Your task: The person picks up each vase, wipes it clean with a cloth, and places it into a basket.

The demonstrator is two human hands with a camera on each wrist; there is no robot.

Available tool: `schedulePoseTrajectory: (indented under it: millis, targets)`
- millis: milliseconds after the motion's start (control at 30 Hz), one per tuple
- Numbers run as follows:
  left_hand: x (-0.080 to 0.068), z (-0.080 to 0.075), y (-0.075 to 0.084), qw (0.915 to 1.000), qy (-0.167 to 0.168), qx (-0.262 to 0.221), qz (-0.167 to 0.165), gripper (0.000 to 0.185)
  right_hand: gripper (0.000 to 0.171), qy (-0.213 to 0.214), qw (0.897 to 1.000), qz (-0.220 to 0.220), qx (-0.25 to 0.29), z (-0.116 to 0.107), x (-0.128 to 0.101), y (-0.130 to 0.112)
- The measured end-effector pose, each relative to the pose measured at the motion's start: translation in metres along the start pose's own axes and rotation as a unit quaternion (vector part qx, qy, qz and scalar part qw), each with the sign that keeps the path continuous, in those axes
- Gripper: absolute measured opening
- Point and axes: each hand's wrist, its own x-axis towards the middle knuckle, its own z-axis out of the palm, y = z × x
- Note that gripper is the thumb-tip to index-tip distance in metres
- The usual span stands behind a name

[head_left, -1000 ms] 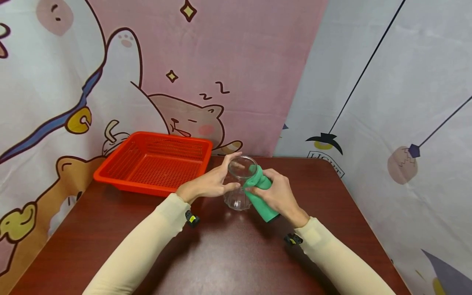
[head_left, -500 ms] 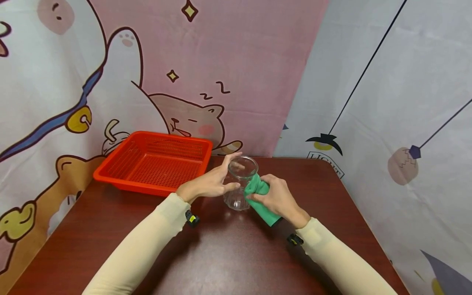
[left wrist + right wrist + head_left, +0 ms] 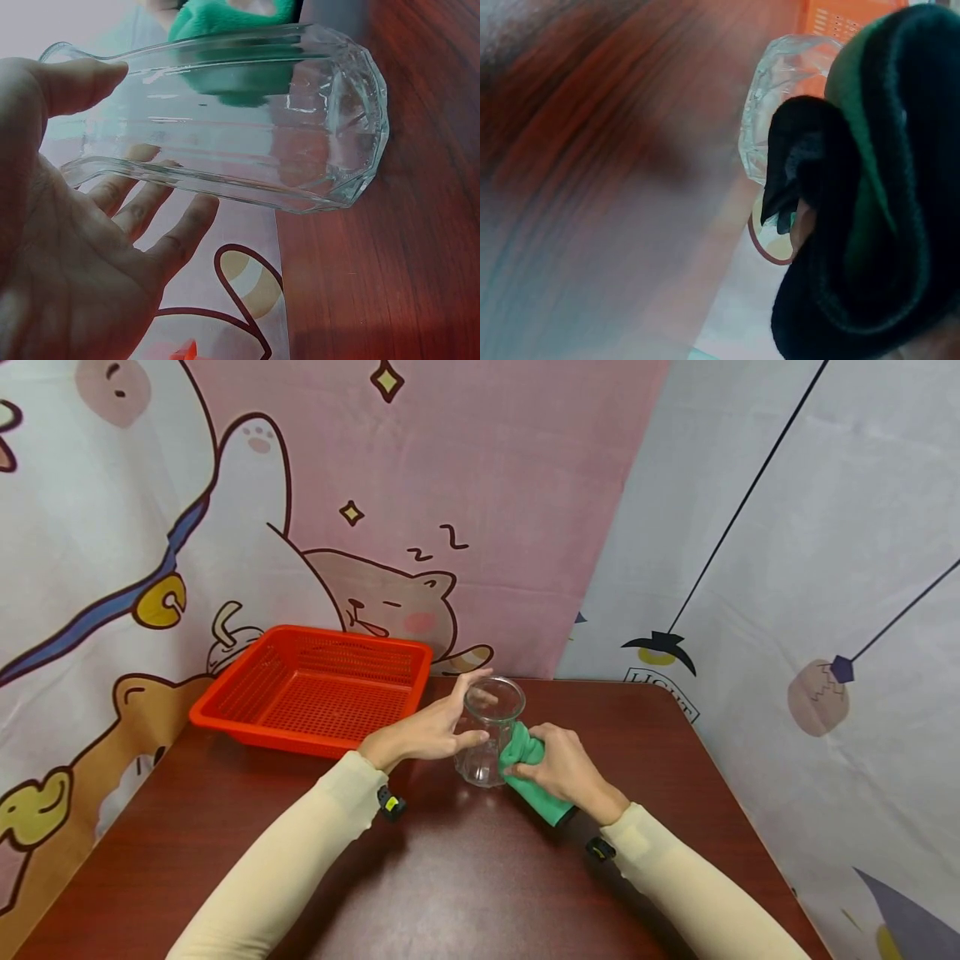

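A clear glass vase (image 3: 480,767) with a flared rim and faceted base stands upright on the brown table. My left hand (image 3: 429,725) steadies it near the neck; in the left wrist view the thumb and fingers lie on opposite sides of the glass vase (image 3: 225,127). My right hand (image 3: 568,768) grips a bunched green cloth (image 3: 519,745) against the vase's right side. The cloth's lower end hangs toward the table and shows a dark edge. In the right wrist view the folded cloth (image 3: 922,195) hides most of the right hand and part of the vase.
A red perforated plastic basket (image 3: 322,693) stands at the back left, just beyond the left hand. Behind the table (image 3: 480,877) hangs a pink cartoon-printed fabric (image 3: 510,485), with a pale one (image 3: 750,568) along the right.
My right hand has slid the green cloth down the vase's side from near the rim to its lower body. The left hand and the vase have stayed in place.
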Motion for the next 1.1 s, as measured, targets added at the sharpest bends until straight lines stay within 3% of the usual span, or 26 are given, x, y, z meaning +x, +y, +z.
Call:
schedulePoseTrajectory:
  millis: [533,800,1000,1100]
  targets:
    - [0.0,-0.001,0.001,1.0,0.0,-0.002,0.001,0.1,0.078,-0.035,0.998,0.01,-0.044,0.009,0.001,0.007]
    - [0.0,-0.001,0.001,1.0,0.001,-0.003,-0.002,0.1,0.057,-0.043,0.997,0.023,-0.052,0.011,0.002,0.004]
    - [-0.001,-0.001,0.002,1.0,0.001,-0.001,-0.005,0.1,0.063,-0.049,0.994,0.04,-0.09,0.015,-0.003,-0.003]
    - [-0.001,-0.001,0.004,1.0,0.001,-0.002,-0.006,0.099,0.057,-0.045,0.993,0.035,-0.102,0.016,-0.005,-0.006]
